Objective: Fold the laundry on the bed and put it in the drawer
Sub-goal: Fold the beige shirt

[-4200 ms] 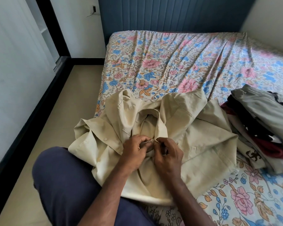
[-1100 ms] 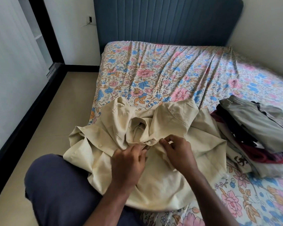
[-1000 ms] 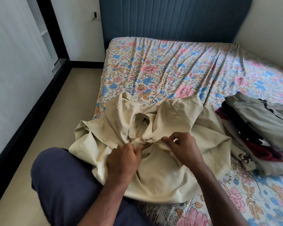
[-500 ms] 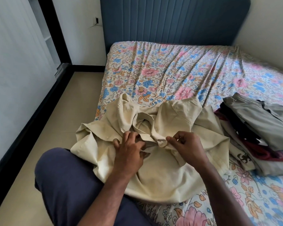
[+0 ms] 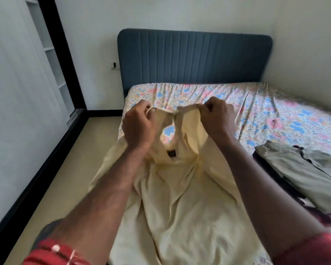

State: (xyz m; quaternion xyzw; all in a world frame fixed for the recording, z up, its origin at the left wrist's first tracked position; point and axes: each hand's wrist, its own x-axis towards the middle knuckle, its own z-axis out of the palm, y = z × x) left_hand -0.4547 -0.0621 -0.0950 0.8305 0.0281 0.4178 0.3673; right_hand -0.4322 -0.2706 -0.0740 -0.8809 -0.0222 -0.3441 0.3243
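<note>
A cream-coloured shirt (image 5: 182, 203) hangs lifted in front of me, its lower part draped down toward my lap. My left hand (image 5: 139, 126) grips the shirt's top edge on the left side of the collar. On the right side my right hand (image 5: 216, 119) pinches the top edge. The neck opening gapes between the hands, and the floral sheet shows through it. The bed (image 5: 275, 111) with its flower-print sheet lies behind the shirt.
A stack of folded clothes (image 5: 302, 169), a grey garment on top, lies on the bed at the right. A blue padded headboard (image 5: 195, 58) stands at the far end. Beige floor (image 5: 69, 165) runs along the bed's left side beside a black-framed wardrobe (image 5: 52, 54).
Both hands have risen from the crumpled shirt on the bed, lifting it up by the collar area and spreading apart. The view has tilted upward.
</note>
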